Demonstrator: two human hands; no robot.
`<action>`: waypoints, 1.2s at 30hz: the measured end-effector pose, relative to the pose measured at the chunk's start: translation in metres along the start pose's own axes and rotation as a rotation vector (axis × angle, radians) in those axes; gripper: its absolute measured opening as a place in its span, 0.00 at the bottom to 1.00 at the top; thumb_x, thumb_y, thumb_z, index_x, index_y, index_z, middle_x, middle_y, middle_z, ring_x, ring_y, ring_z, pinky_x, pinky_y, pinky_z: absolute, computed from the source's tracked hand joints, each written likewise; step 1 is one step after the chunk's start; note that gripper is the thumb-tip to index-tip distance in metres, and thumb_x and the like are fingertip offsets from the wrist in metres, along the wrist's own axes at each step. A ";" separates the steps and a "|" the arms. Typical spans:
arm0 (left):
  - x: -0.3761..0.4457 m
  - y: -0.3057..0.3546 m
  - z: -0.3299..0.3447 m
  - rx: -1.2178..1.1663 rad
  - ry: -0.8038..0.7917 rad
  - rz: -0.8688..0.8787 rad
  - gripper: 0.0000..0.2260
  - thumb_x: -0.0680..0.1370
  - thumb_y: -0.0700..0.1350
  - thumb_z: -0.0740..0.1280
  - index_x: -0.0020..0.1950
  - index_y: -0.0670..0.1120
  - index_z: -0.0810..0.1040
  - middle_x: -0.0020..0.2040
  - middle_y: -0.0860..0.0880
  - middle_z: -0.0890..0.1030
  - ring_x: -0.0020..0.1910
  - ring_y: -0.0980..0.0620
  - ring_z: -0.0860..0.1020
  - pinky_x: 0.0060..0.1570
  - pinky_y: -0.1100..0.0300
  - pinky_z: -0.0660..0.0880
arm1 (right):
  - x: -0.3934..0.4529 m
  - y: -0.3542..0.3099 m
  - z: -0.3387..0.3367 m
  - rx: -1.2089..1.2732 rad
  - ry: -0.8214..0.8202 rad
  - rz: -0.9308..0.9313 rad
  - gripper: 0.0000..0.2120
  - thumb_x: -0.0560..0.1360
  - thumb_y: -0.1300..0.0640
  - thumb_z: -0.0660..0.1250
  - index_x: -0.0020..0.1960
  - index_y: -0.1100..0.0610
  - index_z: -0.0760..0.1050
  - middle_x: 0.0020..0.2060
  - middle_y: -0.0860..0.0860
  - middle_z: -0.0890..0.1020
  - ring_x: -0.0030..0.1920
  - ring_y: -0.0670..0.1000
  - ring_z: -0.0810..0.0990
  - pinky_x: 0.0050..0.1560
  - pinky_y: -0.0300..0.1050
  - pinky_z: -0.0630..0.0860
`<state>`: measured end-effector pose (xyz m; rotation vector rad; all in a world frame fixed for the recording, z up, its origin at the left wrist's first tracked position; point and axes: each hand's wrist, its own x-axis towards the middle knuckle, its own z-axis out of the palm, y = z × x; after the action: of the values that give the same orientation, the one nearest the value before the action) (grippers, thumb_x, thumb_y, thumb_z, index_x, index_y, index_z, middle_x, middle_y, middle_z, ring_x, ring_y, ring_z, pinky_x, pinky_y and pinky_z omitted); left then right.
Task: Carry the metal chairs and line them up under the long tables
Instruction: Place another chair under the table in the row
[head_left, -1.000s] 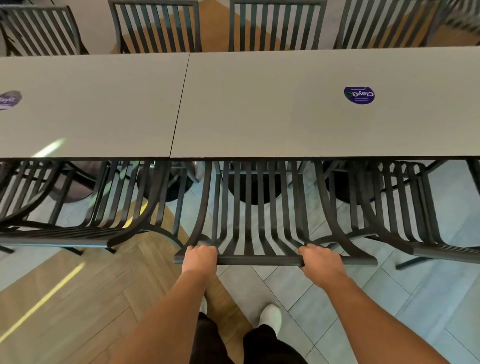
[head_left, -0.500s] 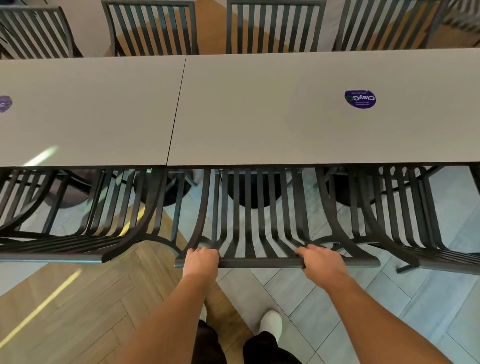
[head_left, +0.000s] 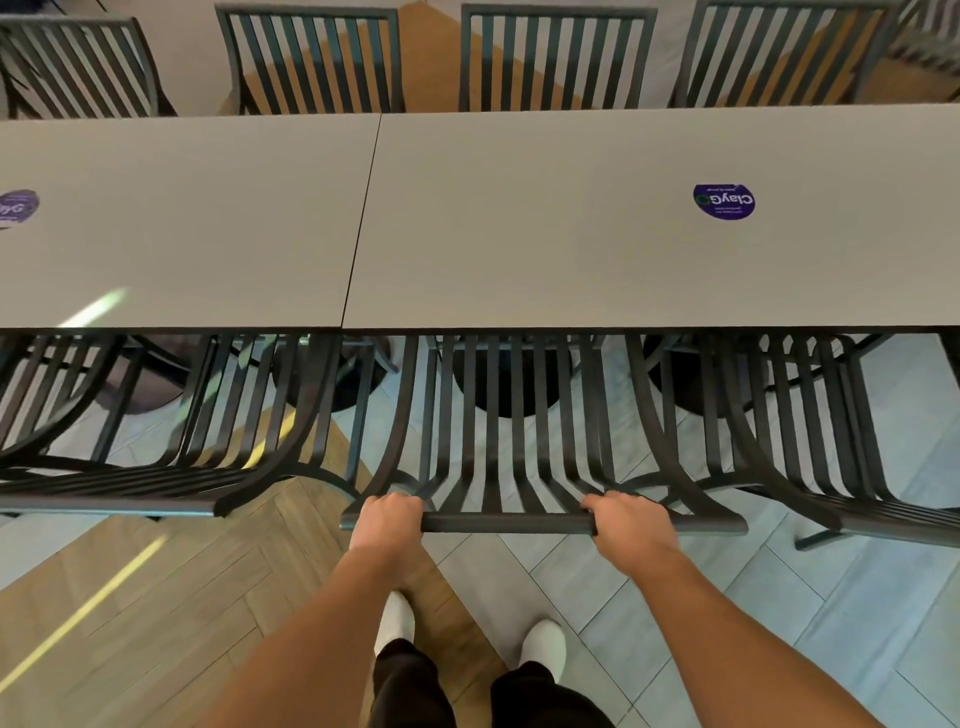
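Tiled and wood floor (head_left: 675, 597) lies under your feet. Your left hand (head_left: 387, 519) and right hand (head_left: 628, 525) each wrap the chair (head_left: 511, 452) top rail, its seat tucked under the tables (head_left: 597, 234). Rigid metal, probably heavy: grip the rail wide. Three chairs line this side, four stand beyond two tables.

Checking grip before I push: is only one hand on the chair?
No, the left hand and right hand both grip the chair by its top rail.
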<state>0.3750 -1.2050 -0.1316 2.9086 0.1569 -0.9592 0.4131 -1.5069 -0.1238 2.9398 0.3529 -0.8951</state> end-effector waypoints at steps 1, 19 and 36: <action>0.002 -0.001 0.000 -0.003 -0.001 -0.007 0.07 0.84 0.43 0.65 0.60 0.51 0.80 0.49 0.53 0.76 0.49 0.53 0.73 0.66 0.53 0.71 | 0.001 -0.001 0.000 0.000 -0.001 0.001 0.17 0.81 0.55 0.64 0.69 0.45 0.74 0.56 0.49 0.81 0.56 0.54 0.81 0.55 0.51 0.79; 0.005 0.010 -0.001 0.081 0.033 -0.012 0.08 0.84 0.43 0.65 0.62 0.49 0.80 0.54 0.50 0.82 0.57 0.50 0.79 0.72 0.51 0.66 | 0.007 0.013 0.001 -0.016 -0.005 -0.011 0.18 0.81 0.54 0.64 0.69 0.41 0.74 0.56 0.47 0.81 0.56 0.53 0.81 0.53 0.50 0.79; 0.000 0.060 -0.041 0.010 -0.162 0.138 0.18 0.79 0.59 0.71 0.62 0.49 0.79 0.54 0.49 0.79 0.54 0.49 0.79 0.59 0.50 0.79 | -0.023 0.027 -0.019 0.558 -0.089 0.076 0.29 0.71 0.31 0.71 0.65 0.47 0.78 0.52 0.44 0.81 0.55 0.48 0.80 0.59 0.48 0.79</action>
<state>0.4062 -1.2599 -0.0961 2.7906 -0.0570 -1.1665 0.4112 -1.5360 -0.0959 3.3513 -0.0257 -1.2887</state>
